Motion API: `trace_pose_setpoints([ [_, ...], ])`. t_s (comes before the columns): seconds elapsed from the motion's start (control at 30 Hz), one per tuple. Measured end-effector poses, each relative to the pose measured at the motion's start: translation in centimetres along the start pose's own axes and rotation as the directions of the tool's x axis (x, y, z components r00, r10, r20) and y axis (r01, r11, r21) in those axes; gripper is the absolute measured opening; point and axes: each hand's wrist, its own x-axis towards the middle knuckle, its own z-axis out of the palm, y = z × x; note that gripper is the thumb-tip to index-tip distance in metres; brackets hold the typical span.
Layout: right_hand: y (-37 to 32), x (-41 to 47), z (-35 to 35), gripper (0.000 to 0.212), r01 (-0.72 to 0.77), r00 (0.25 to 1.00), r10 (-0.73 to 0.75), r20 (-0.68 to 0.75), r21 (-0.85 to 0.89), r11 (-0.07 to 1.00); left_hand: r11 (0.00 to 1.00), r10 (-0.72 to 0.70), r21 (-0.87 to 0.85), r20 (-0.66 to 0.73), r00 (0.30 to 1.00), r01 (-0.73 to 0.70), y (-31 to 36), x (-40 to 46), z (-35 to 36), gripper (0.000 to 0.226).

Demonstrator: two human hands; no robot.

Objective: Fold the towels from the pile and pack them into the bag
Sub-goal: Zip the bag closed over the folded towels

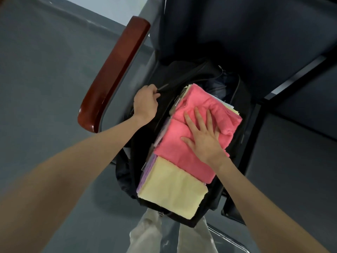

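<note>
- pink towel (184, 143): folded, lying on top of the stack inside the open bag, filling its far and middle part; a second fold of pink cloth bunches up at the far end.
- pale yellow towel (171, 189): folded flat, in the near end of the bag, touching the pink towel's near edge; lilac layers (145, 172) show beneath it along the left side.
- black bag (235, 95): lying open on the seat of a dark chair (273, 33), its flap turned out to the left; thin edges of further pale cloth show along the right of the stack.
- right hand (202, 136): grip open, fingers straight and spread, palm pressed flat on the pink towel.
- left hand (145, 103): grip closed, fingers curled round the bag's left edge near a zip pull (163, 87).
- red-brown wooden armrest (116, 70): left of the bag, just beside the left hand.
- grey floor (45, 88): around the chair; light trouser legs (145, 234) visible at the bottom edge.
</note>
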Motion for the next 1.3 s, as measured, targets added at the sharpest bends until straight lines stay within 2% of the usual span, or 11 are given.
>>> trace_pose_setpoints([
  [0.2,-0.4,0.7,0.0,0.079,-0.023,0.999,0.023,0.026,-0.008,1.000,0.954,-0.229,-0.213,-0.070,0.971,0.210,1.1,-1.3,-2.9,0.011],
  [0.47,-1.2,0.8,-0.5,0.080,-0.047,0.998,0.049,0.048,-0.035,0.998,0.607,-0.175,-0.600,0.538,0.824,0.521,3.3,-2.4,-9.1,0.019],
  [0.6,-2.0,0.8,-1.9,0.079,-0.057,0.996,0.059,0.062,-0.043,0.997,0.569,-0.051,-0.599,0.657,0.752,0.563,3.1,-2.4,-11.2,0.019],
  [0.7,-2.7,1.2,-3.7,0.054,-0.125,0.992,0.120,0.048,0.133,0.983,0.558,-0.046,-0.580,0.693,0.720,0.594,2.8,-1.9,-11.8,0.021],
  [0.77,-3.9,1.7,-4.7,0.031,-0.157,0.973,0.215,-0.079,0.451,0.878,0.556,-0.048,-0.569,0.706,0.706,0.606,2.7,-1.6,-11.8,0.021],
  [0.83,-5.3,2.3,-6.0,0.021,-0.186,0.938,0.346,0.017,0.868,0.460,0.557,-0.060,-0.563,0.706,0.706,0.611,2.7,-1.5,-11.6,0.020],
  [0.9,-6.3,2.9,-6.8,0.018,-0.248,0.922,0.294,0.251,0.968,-0.047,0.552,-0.086,-0.564,0.695,0.714,0.614,2.5,-1.3,-11.3,0.017],
  [0.97,-6.7,3.4,-6.8,0.011,-0.281,0.913,0.231,0.338,0.928,-0.246,0.524,-0.116,-0.575,0.682,0.722,0.628,2.3,-1.3,-11.0,0.019],
  [1.07,-7.2,3.2,-6.4,0.007,-0.205,0.936,0.254,0.244,0.964,-0.169,0.501,-0.180,-0.614,0.616,0.767,0.611,2.2,-1.5,-10.2,0.023],
  [1.2,-7.7,2.3,-7.3,0.021,-0.101,0.963,0.249,0.105,0.994,-0.029,0.820,-0.245,-0.457,0.264,0.933,0.345,1.7,-3.9,-9.0,0.012],
  [1.3,-7.9,1.9,-8.0,0.020,-0.087,0.968,0.237,0.087,0.996,-0.012,0.931,-0.133,-0.333,0.075,0.988,0.150,1.2,-8.3,-8.7,0.022],
])
